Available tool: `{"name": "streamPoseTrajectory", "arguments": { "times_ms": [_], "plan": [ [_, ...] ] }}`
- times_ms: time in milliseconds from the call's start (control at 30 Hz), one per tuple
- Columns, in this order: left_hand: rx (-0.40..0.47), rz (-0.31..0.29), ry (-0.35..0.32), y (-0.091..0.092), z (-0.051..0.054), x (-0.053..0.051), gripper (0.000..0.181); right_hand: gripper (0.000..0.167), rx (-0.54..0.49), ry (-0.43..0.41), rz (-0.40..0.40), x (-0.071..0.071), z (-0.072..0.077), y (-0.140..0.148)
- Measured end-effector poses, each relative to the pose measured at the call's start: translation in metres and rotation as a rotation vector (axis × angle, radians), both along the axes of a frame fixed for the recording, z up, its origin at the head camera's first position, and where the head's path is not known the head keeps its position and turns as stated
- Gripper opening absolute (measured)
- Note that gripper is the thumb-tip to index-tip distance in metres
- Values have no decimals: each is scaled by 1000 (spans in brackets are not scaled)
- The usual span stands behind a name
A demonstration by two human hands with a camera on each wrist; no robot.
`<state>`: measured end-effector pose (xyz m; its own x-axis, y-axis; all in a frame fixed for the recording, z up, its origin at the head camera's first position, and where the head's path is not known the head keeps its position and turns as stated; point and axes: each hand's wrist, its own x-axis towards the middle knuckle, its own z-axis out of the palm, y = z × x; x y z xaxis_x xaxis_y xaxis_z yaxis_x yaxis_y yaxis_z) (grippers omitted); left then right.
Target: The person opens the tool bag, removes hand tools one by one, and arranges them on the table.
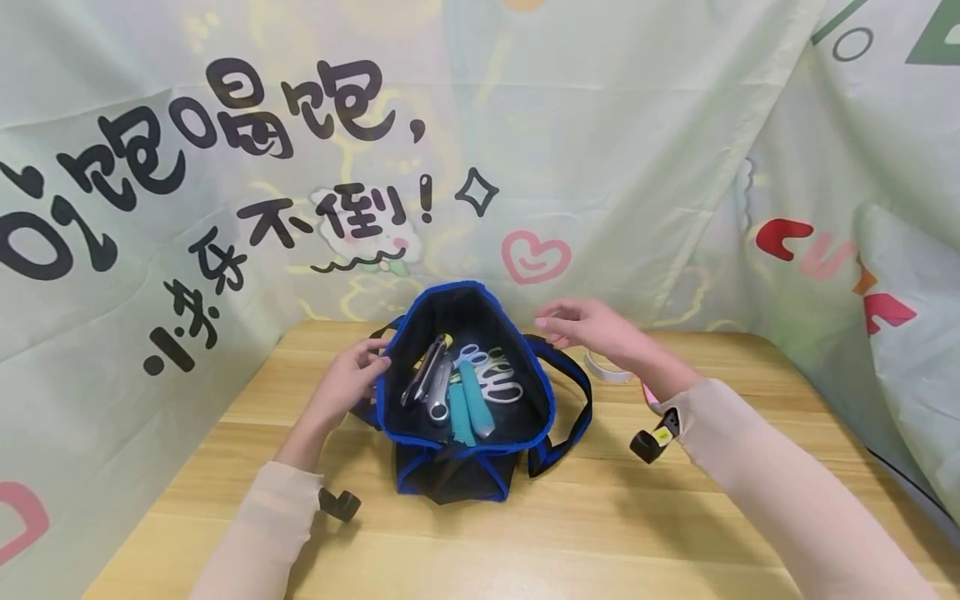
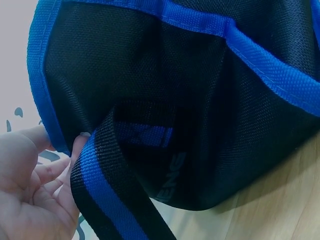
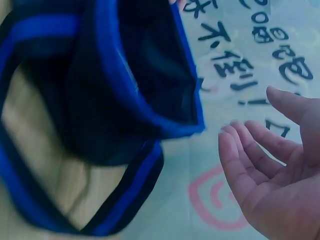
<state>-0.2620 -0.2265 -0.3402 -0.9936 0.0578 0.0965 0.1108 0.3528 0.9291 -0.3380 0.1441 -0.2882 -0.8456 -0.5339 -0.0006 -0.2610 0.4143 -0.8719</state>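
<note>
A black tool bag [image 1: 455, 479] with blue trim stands on the table, its mouth open toward me. Inside it lie white-handled scissors [image 1: 501, 392], a metal wrench [image 1: 438, 408], a teal-handled tool [image 1: 474, 400] and other slim tools whose kind I cannot tell. My left hand [image 1: 347, 382] pinches the bag's left rim; in the left wrist view its thumb goes behind the blue edging [image 2: 42, 107] and a fingertip rests outside, beside a strap. My right hand [image 1: 588, 325] hovers off the bag's right rim, fingers loosely bent and holding nothing, as the right wrist view confirms.
A black-and-blue carrying strap [image 1: 585, 396] loops out on the bag's right side. Behind the right forearm are a white ring-shaped item [image 1: 609, 371] and a partly hidden pink object [image 1: 651, 400]. Printed cloth [image 1: 450, 167] hangs behind the wooden table [image 1: 450, 550].
</note>
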Motion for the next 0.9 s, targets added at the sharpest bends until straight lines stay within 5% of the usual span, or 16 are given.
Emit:
{"name": "streamPoseTrajectory", "arguments": {
  "times_ms": [500,900],
  "plan": [
    [-4,-5,-1,0,3,2,41,47,-142,-14,31,-9,3,-77],
    [-9,-10,-9,1,4,3,41,42,-263,-190,-17,-24,-38,-111]
  ]
}}
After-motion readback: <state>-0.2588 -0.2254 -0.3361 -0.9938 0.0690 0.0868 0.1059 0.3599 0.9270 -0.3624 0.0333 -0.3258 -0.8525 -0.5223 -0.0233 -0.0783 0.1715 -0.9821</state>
